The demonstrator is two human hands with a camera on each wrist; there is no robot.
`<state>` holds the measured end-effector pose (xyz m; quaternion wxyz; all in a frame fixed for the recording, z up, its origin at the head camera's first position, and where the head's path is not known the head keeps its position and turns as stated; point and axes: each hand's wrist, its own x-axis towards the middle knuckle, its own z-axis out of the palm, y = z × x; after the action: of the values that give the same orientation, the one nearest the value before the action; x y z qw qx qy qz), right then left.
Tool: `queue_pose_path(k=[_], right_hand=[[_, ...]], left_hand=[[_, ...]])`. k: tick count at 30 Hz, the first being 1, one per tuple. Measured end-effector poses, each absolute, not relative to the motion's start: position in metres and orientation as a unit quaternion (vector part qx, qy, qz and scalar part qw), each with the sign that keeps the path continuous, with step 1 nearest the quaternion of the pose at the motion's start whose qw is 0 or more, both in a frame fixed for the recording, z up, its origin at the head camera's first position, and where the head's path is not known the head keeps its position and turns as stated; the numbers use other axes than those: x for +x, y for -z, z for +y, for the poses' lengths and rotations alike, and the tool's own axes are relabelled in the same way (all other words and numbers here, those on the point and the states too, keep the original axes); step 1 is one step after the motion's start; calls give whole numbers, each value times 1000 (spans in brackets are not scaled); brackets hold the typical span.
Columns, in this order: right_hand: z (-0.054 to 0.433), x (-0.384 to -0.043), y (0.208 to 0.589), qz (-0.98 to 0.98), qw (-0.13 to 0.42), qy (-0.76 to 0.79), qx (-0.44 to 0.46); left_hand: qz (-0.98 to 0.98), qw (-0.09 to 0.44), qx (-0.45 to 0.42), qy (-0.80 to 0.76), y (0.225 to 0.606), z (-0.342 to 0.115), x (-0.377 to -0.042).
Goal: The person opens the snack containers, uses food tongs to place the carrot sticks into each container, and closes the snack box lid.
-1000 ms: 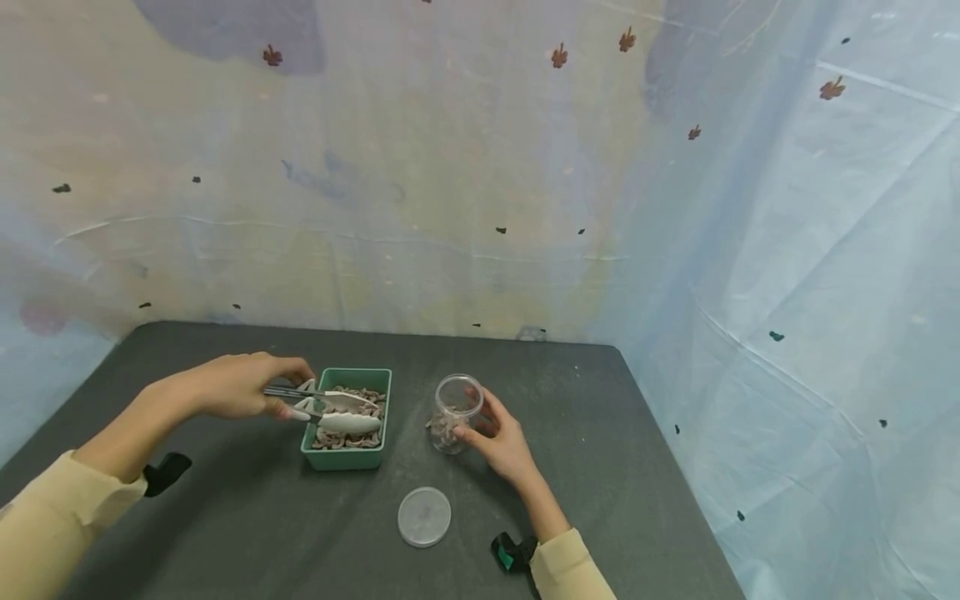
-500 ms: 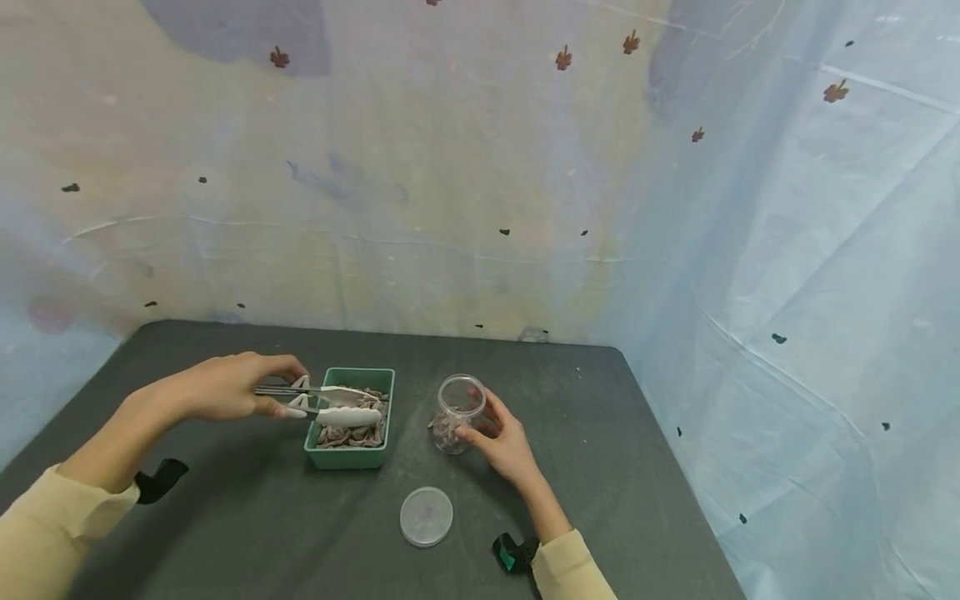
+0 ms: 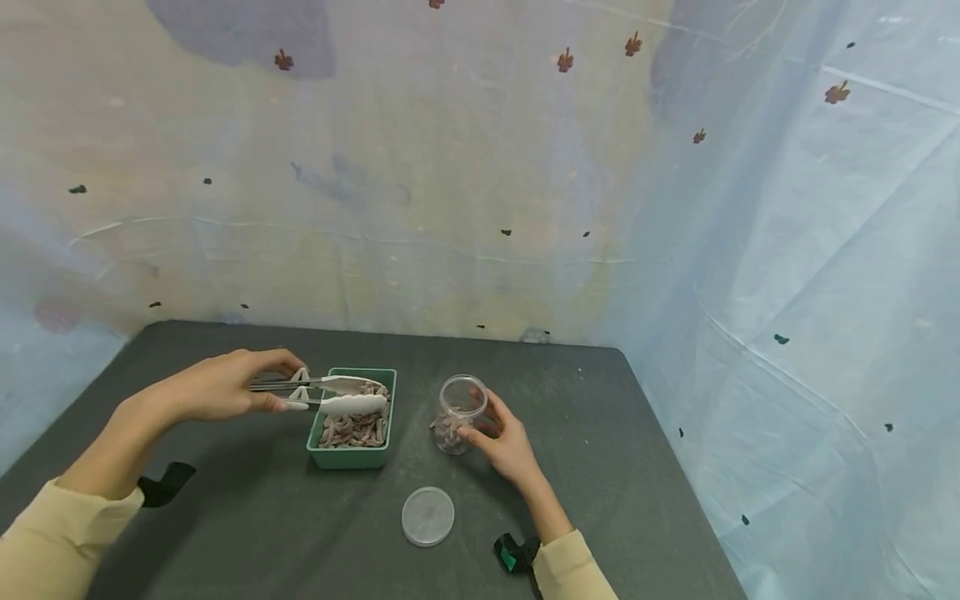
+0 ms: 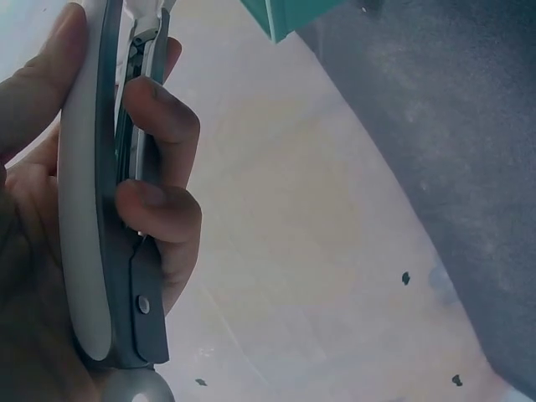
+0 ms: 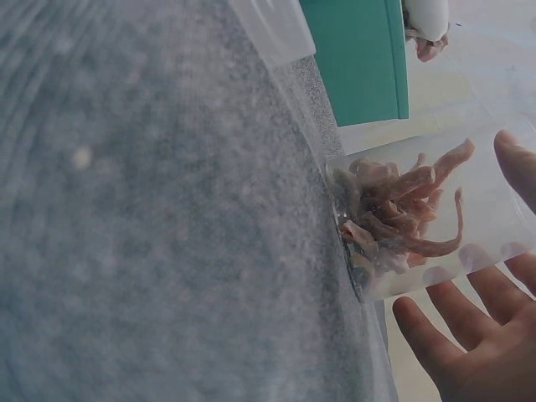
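My left hand [image 3: 213, 390] grips a pair of tongs [image 3: 352, 405] with pale scalloped tips. In the left wrist view the fingers curl round the handles [image 4: 84, 184]. The tips are over a green rectangular box [image 3: 347, 459] that holds many brownish, shredded-meat-like strips [image 3: 356, 431]. Some strips show right beneath a white tip [image 5: 428, 18] in the right wrist view. My right hand [image 3: 510, 446] holds a clear round jar [image 3: 462, 396], thumb on one side and fingers on the other. The jar stands uncapped on the table, with similar strips [image 5: 398, 205] in its lower part.
A clear round lid [image 3: 427, 517] lies on the dark grey table [image 3: 315, 533], in front of the box and jar. Patterned plastic sheeting [image 3: 420, 208] hangs behind the table and along its right side.
My left hand has raised the tongs a little from the strips, towards the back of the box. My right hand and the jar stay in place; the head view shifts slightly.
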<state>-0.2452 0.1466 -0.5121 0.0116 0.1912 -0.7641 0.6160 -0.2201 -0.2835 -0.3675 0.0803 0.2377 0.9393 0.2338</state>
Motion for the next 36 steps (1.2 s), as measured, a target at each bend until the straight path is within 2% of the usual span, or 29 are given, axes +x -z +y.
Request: queue_pose_path(k=[11,22,36], right_hand=[[146,-243,510,-767,10,-613,190],[145,-226,475,-765,-10,-612,200],[143,-226,478,-763,-2,-615,200]], left_hand=[[939,69,231,-247,362,-279,-221],[936,68,234,-253,353,-271,-226],[928,54,249,-271,344,-256,-231]])
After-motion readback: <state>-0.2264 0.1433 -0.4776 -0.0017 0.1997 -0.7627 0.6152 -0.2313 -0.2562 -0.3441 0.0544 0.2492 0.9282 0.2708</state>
